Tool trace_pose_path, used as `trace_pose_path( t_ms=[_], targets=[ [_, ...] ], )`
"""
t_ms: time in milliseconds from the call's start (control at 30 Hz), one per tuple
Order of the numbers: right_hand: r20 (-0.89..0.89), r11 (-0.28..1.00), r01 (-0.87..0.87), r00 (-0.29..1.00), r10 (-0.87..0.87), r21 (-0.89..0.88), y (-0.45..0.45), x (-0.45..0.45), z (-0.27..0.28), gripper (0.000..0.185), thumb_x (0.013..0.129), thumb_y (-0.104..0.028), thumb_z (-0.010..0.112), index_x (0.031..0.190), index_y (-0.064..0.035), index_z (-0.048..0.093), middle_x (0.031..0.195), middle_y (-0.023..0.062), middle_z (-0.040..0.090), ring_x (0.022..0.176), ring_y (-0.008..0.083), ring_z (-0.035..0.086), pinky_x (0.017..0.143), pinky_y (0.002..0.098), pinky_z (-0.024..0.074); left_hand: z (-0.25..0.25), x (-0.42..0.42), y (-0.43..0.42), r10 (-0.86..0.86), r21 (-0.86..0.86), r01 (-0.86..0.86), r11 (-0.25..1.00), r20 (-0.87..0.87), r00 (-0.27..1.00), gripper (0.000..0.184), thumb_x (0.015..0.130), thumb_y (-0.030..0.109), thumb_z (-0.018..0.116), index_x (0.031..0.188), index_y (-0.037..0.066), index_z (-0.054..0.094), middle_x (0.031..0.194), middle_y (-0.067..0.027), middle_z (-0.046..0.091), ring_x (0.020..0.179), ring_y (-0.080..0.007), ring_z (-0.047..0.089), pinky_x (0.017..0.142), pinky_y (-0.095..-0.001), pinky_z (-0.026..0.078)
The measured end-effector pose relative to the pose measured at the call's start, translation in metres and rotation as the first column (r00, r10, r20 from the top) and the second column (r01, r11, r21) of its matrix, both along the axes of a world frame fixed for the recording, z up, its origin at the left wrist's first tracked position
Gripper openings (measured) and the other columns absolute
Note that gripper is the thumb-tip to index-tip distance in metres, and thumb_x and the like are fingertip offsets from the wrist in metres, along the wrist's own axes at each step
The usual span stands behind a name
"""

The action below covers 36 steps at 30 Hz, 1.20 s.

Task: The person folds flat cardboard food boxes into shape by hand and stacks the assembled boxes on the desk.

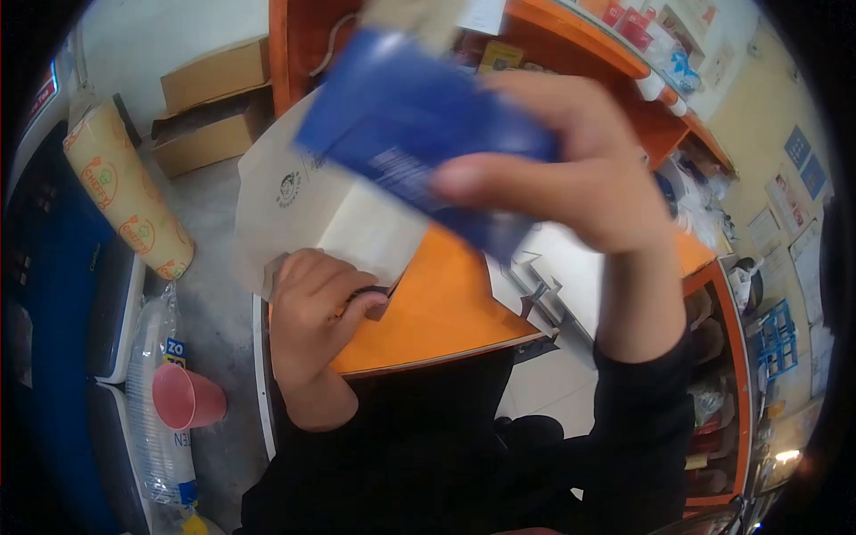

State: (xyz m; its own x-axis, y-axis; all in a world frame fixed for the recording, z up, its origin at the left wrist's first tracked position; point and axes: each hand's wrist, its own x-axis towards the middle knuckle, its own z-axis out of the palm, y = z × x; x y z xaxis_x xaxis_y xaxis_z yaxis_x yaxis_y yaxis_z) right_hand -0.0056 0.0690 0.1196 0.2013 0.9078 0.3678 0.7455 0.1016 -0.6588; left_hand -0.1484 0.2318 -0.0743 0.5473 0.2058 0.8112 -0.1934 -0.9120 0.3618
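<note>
My right hand (580, 169) grips a dark blue packet (392, 116) with small pale print, raised above the orange tabletop and blurred by motion. The packet's upper end shows a beige part (415, 20). Below and to the left, my left hand (316, 312) has its fingers wrapped round the near edge of an open white paper box (276, 178) with black printed marks. The box's pale inside faces up, and the blue packet hangs over its right part and hides some of it.
The orange tabletop (428, 308) lies under the box. On the grey surface at left are a pink cup (187, 397), stacked clear cups in plastic (152, 383) and a printed roll (129, 192). Cardboard boxes (209, 134) stand behind; an orange shelf (727, 383) is at right.
</note>
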Motion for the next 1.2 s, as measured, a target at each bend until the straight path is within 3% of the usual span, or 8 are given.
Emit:
trace_pose_path(
  t_ms=[133,200,300,500,800,900,1000,1200],
  targets=[
    [0.211,0.98,-0.149,0.962,0.174,-0.13,0.053,-0.006,-0.039,0.029,0.084,-0.023,0.073,0.095,0.0041,0.068,0.083,0.017,0.067,0.074,0.025,0.066,0.069,0.0326,0.0521,-0.001,0.001,-0.003,-0.011,0.053,0.008,0.999,0.053,0.999,0.023,0.06,0.015,0.084,0.079,0.009,0.072,0.074,-0.0033,0.064,0.074,-0.0246,0.06,0.076,-0.0363,0.043],
    [0.291,0.979,-0.101,0.945,0.15,-0.178,0.065,-0.011,-0.054,0.028,0.081,-0.02,0.07,0.097,0.0031,0.07,0.082,0.0208,0.068,0.077,0.0326,0.068,0.071,0.0351,0.0531,-0.001,0.001,-0.005,-0.01,0.056,0.007,0.998,0.066,0.998,0.024,0.059,0.015,0.084,0.079,0.009,0.072,0.072,-0.0028,0.063,0.073,-0.0238,0.059,0.075,-0.0358,0.042],
    [0.478,0.972,0.05,0.876,0.069,-0.232,0.078,-0.01,-0.08,0.024,0.079,-0.016,0.067,0.096,0.0007,0.071,0.082,0.0205,0.069,0.077,0.0339,0.07,0.071,0.0375,0.0548,0.003,0.0,-0.008,0.001,0.062,-0.004,0.998,0.052,0.999,0.025,0.058,0.014,0.085,0.079,0.009,0.071,0.07,-0.0022,0.061,0.07,-0.0228,0.057,0.071,-0.0354,0.039],
    [0.515,0.93,0.124,0.854,0.077,-0.345,0.068,-0.016,-0.082,0.018,0.075,-0.014,0.066,0.087,-0.0027,0.073,0.081,0.0194,0.07,0.075,0.0332,0.071,0.067,0.0399,0.056,-0.002,0.0,-0.011,-0.01,0.027,0.009,1.0,0.029,1.0,0.023,0.058,0.008,0.084,0.077,0.006,0.07,0.069,-0.0042,0.058,0.066,-0.0228,0.052,0.067,-0.0347,0.035],
    [0.468,0.986,0.115,0.883,-0.045,-0.123,0.059,-0.018,-0.111,0.014,0.077,-0.014,0.065,0.079,-0.0017,0.071,0.076,0.0181,0.069,0.071,0.0317,0.071,0.063,0.0394,0.0553,-0.008,0.0,-0.008,-0.094,0.024,0.093,0.995,0.012,0.996,0.026,0.052,0.0,0.075,0.077,0.002,0.067,0.075,-0.0084,0.062,0.071,-0.0275,0.054,0.071,-0.0372,0.036],
    [0.461,0.991,0.136,0.88,-0.112,-0.019,0.06,-0.022,-0.126,0.024,0.085,-0.024,0.063,0.079,-0.0014,0.071,0.074,0.017,0.069,0.068,0.0311,0.07,0.062,0.0386,0.0548,-0.011,0.0,-0.005,-0.098,0.035,0.098,0.995,0.017,0.995,0.025,0.054,0.0,0.074,0.078,0.002,0.067,0.077,-0.0092,0.063,0.073,-0.0283,0.056,0.072,-0.0378,0.036],
    [0.345,0.981,0.126,0.936,-0.068,-0.147,0.051,-0.025,-0.12,0.041,0.092,-0.039,0.058,0.08,-0.0016,0.07,0.072,0.0148,0.068,0.066,0.0295,0.069,0.061,0.0372,0.0541,-0.016,0.002,-0.002,-0.114,0.033,0.112,0.993,0.067,0.991,0.026,0.056,0.002,0.074,0.081,0.001,0.067,0.079,-0.0094,0.064,0.074,-0.0286,0.057,0.073,-0.0381,0.036],
    [0.347,0.987,0.114,0.936,-0.067,-0.116,0.047,-0.029,-0.134,0.059,0.095,-0.057,0.049,0.085,-0.0023,0.07,0.074,0.0124,0.069,0.068,0.0281,0.069,0.06,0.0374,0.0533,-0.021,0.001,0.001,-0.093,0.032,0.092,0.995,0.033,0.995,0.028,0.059,0.008,0.075,0.084,0.002,0.066,0.08,-0.008,0.066,0.074,-0.0265,0.058,0.073,-0.0386,0.036]
  ],
)
